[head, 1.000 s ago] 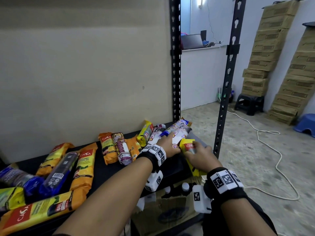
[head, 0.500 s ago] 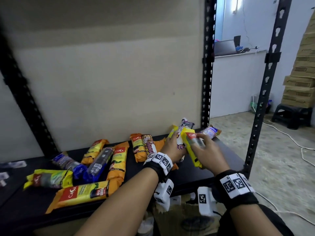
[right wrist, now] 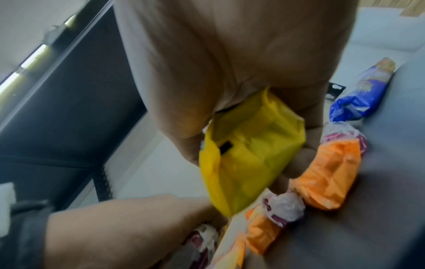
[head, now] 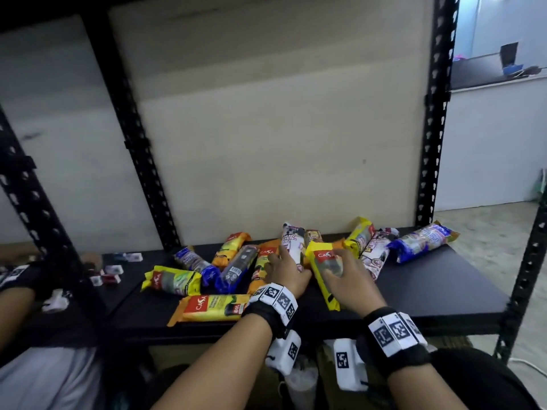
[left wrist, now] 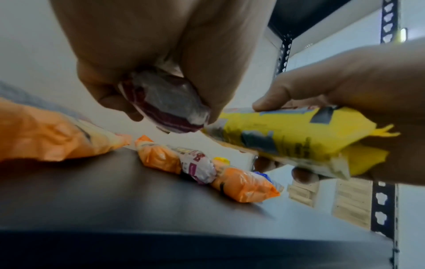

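Note:
My left hand (head: 285, 272) grips a white and maroon roll pack (head: 293, 244) and holds it off the black shelf (head: 429, 288); its end (left wrist: 165, 102) shows between the curled fingers in the left wrist view. My right hand (head: 344, 275) grips a yellow roll pack (head: 324, 270) just right of it, lifted over the shelf; the same pack (left wrist: 287, 138) (right wrist: 248, 149) fills both wrist views. The two held packs sit side by side, nearly touching.
Several orange, yellow, blue and white roll packs lie scattered on the shelf, among them a blue pack (head: 423, 242) at the right and an orange pack (head: 210, 307) near the front edge. Black rack posts (head: 435, 113) stand at the corners. Another person's arm (head: 17, 291) is at the far left.
The head view has swung left, and both hands have carried their packs leftward along the shelf, still side by side. Grips are unchanged.

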